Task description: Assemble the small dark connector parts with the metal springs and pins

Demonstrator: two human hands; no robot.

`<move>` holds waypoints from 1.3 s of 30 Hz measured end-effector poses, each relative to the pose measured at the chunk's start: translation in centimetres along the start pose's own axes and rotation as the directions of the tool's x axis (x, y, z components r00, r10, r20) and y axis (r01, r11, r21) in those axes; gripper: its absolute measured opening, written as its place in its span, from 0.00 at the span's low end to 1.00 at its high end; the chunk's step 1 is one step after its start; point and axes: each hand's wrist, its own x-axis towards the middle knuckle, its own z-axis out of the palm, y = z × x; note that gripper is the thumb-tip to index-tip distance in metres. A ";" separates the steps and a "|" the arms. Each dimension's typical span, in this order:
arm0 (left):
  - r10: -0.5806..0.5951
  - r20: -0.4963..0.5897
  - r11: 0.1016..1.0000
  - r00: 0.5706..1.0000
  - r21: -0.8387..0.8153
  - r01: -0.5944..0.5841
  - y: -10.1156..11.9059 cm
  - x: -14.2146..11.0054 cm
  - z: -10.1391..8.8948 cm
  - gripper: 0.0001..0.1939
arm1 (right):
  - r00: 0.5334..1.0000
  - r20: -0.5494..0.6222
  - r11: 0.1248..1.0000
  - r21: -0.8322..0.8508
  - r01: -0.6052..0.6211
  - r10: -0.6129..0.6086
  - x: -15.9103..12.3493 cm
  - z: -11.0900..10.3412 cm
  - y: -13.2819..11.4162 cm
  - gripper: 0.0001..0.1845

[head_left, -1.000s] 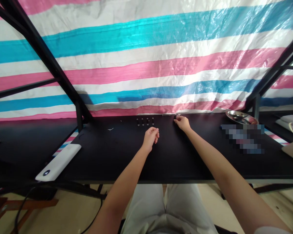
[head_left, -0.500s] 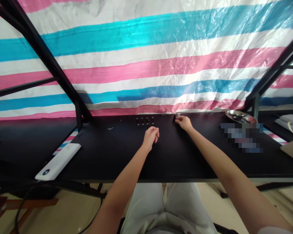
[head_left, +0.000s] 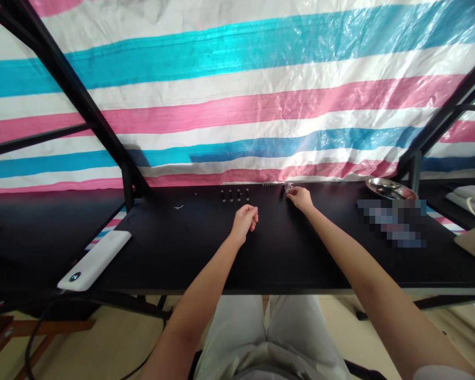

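My right hand (head_left: 300,197) is at the back of the black table, fingertips pinched together beside a pile of small white pieces (head_left: 288,186). A short dark piece (head_left: 283,191) stands just left of those fingertips. Whatever the fingers pinch is too small to make out. My left hand (head_left: 245,219) hovers or rests over the middle of the table with its fingers curled closed; what they may hold is hidden. Beyond it lie several small dark cylinders with pale ends (head_left: 230,196) in a row. Several tiny pieces (head_left: 268,185) line the back edge between the hands.
A white power bank (head_left: 95,260) with a cable lies at the left. Thin white bits (head_left: 178,207) are on the table (head_left: 174,248). At the right are a shiny metal dish (head_left: 390,188) and a blurred-out item (head_left: 396,224). Striped sheeting (head_left: 237,95) hangs behind.
My right hand has shifted slightly to the right, its fingertips now a little apart from the dark piece. My left hand looks the same.
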 end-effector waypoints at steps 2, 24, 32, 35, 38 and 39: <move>-0.002 0.004 1.000 1.000 -0.001 0.002 0.0 0.0 0.0 0.12 | 1.000 0.005 1.000 -0.017 -0.006 0.006 0.1 0.1 0.0 0.07; 0.005 0.001 1.000 1.000 0.007 -0.005 -0.1 0.1 -0.1 0.11 | 0.999 0.023 0.999 -0.021 -0.039 0.040 0.1 0.1 0.0 0.08; 0.014 0.008 1.000 1.000 0.008 -0.014 -0.1 0.1 -0.1 0.11 | 0.997 0.074 0.999 -0.033 -0.024 0.026 -0.2 -0.7 0.6 0.10; 0.007 0.005 1.000 1.000 0.016 -0.007 -0.1 0.1 0.0 0.11 | 0.998 0.050 0.997 -0.073 -0.030 0.034 -0.8 -1.3 0.7 0.10; 0.005 0.006 1.000 1.000 0.022 -0.005 0.0 0.2 -0.1 0.11 | 0.997 0.014 0.996 -0.057 -0.072 0.073 -1.8 -1.8 0.6 0.09; 0.005 0.005 1.000 1.000 0.027 -0.005 -0.1 0.2 -0.1 0.11 | 0.996 0.011 0.995 -0.036 -0.090 0.091 -2.3 -1.8 0.6 0.10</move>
